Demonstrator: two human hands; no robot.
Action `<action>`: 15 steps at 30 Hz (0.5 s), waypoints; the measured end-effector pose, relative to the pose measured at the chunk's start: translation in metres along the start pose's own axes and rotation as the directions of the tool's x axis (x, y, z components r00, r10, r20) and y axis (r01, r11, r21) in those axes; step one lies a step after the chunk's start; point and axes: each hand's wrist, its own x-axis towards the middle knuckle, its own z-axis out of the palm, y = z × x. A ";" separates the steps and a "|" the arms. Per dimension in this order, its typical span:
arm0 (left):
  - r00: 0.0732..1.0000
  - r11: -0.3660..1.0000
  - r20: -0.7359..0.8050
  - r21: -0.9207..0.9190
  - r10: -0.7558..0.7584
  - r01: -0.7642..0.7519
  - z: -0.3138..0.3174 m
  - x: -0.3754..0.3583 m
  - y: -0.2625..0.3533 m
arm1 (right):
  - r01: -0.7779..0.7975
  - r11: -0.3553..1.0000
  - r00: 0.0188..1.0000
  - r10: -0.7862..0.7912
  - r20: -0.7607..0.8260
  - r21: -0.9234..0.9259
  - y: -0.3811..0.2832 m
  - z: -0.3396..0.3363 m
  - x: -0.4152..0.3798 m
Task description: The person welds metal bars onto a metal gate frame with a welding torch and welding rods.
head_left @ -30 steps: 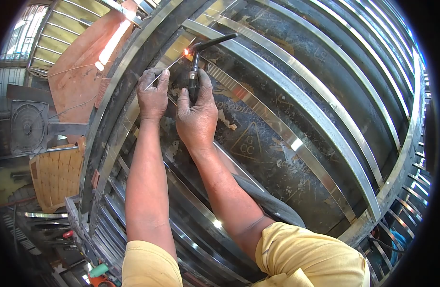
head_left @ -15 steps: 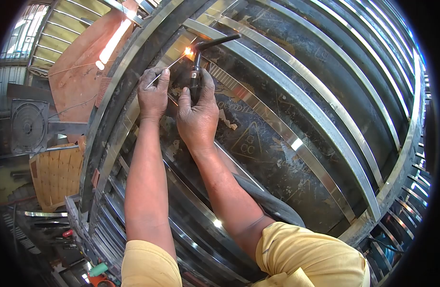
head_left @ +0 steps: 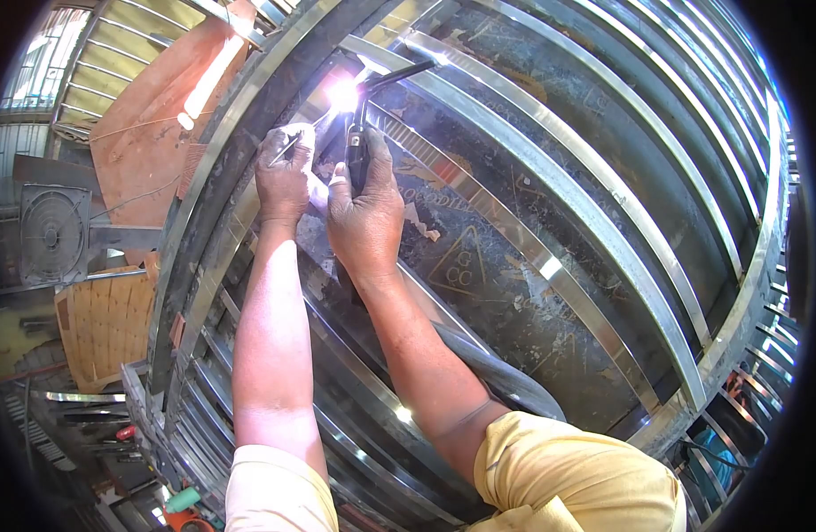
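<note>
My right hand (head_left: 365,208) is wrapped round the black handle of a TIG welding torch (head_left: 357,152), whose long back cap points up and to the right. A bright arc (head_left: 343,92) glows at the torch head, and its glare hides the spot on the metal beneath. In my left hand (head_left: 282,182), thumb and fingers pinch a thin filler rod (head_left: 323,119) that runs toward the glow. Both hands are close together over a metal frame, near a shiny flat bar (head_left: 506,226). A dark hose (head_left: 488,372) lies beside my right forearm.
Curved, shiny metal bars (head_left: 594,199) cross a dark sheet with printed markings (head_left: 461,275). A thick frame beam (head_left: 235,124) runs along the left. Beyond it are a reddish board (head_left: 146,133), a round fan (head_left: 53,232) and a wooden panel (head_left: 106,324).
The small orange flame at the torch head has become a bright white-violet arc that lights my left hand and arm. The torch has tilted and shifted slightly left; my hands stay nearly in place.
</note>
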 end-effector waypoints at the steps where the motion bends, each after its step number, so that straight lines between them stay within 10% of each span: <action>1: 0.999 0.999 -0.002 0.021 0.049 -0.049 0.001 0.001 -0.001 | 0.047 0.999 0.999 -0.047 -0.022 -0.001 -0.001 -0.001 -0.001; 15: 1.000 1.000 -0.001 0.009 -0.013 0.013 0.000 -0.001 -0.001 | -0.048 0.999 0.999 0.049 0.022 -0.021 0.005 0.002 0.000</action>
